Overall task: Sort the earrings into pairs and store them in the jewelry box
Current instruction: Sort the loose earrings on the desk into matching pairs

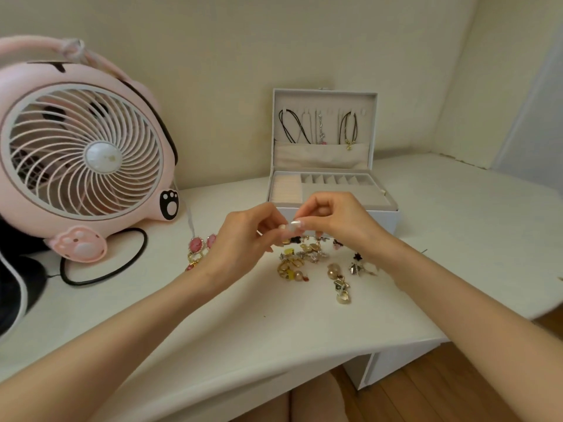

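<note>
A white jewelry box stands open at the back of the table, with necklaces hanging in its raised lid and small compartments in its tray. A heap of gold, silver and black earrings lies on the table in front of it. My left hand and my right hand meet fingertip to fingertip above the heap, just before the box. Both pinch something very small between them; it is too tiny to make out.
A pink cat-shaped fan with a black cable fills the left side. Pink stone jewelry lies beside my left wrist. The white table's front edge curves away at the right above a wood floor.
</note>
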A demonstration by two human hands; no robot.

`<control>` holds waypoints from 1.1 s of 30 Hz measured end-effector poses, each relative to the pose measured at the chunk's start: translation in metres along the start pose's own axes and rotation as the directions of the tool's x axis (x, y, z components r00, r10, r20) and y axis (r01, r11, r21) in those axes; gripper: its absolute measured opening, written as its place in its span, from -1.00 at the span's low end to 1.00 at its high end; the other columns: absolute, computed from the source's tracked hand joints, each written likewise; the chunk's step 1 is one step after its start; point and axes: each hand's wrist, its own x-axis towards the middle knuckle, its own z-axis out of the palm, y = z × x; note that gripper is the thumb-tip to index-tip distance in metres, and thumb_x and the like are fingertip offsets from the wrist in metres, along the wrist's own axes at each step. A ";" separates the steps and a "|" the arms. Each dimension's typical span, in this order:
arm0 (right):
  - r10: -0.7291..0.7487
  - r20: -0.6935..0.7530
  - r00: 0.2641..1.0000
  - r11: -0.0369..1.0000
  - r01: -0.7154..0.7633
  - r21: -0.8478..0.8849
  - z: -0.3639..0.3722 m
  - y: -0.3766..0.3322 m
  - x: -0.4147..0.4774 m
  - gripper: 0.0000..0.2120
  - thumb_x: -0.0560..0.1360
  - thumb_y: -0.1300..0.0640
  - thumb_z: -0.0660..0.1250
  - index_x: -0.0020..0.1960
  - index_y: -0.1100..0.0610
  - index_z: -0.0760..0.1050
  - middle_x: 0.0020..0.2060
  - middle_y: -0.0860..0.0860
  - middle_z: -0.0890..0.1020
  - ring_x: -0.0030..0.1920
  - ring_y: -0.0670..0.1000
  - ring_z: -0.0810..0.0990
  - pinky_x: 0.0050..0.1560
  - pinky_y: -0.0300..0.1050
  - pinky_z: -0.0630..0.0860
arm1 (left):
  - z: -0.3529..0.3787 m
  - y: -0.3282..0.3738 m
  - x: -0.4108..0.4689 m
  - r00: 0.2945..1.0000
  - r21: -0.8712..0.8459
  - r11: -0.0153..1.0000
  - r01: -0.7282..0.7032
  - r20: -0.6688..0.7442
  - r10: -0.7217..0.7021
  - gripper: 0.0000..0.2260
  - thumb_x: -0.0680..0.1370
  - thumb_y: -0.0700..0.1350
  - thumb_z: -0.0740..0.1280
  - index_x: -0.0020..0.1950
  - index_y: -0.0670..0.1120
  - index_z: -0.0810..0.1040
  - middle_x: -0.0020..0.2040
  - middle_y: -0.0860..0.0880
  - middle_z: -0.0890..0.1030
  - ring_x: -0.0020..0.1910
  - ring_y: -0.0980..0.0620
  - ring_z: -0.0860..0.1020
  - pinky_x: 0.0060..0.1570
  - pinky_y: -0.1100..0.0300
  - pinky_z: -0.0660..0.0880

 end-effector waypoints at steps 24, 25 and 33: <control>0.062 -0.111 0.992 0.940 -0.095 -0.328 -0.047 0.042 -0.011 -0.97 0.44 0.20 0.41 -0.13 0.14 0.63 -0.27 0.00 0.68 -0.37 -0.32 0.53 -0.32 -0.52 0.39 | 0.015 0.003 0.002 0.999 0.067 0.997 0.039 0.013 -0.040 -0.79 0.34 -0.17 0.51 -0.19 -0.16 0.50 -0.29 -0.05 0.60 -0.32 0.11 0.60 -0.29 0.33 0.51; 0.063 -0.123 0.990 0.939 -0.101 -0.330 -0.048 0.042 -0.011 -0.97 0.44 0.21 0.41 -0.14 0.14 0.63 -0.27 0.00 0.68 -0.38 -0.32 0.53 -0.33 -0.53 0.38 | 0.015 0.003 0.002 0.999 0.055 0.998 0.039 0.017 -0.039 -0.79 0.33 -0.18 0.51 -0.20 -0.15 0.50 -0.28 -0.07 0.61 -0.31 0.06 0.61 -0.27 0.31 0.52; 0.110 -0.227 0.968 0.917 -0.187 -0.352 -0.068 0.052 -0.021 -0.95 0.45 0.21 0.40 -0.16 0.09 0.62 -0.26 -0.04 0.65 -0.29 -0.23 0.53 -0.36 -0.49 0.39 | 0.024 -0.001 -0.004 0.994 -0.054 0.996 -0.066 -0.089 0.061 -0.85 0.41 -0.22 0.44 -0.20 -0.03 0.51 -0.23 0.04 0.59 -0.24 0.20 0.58 -0.28 0.48 0.44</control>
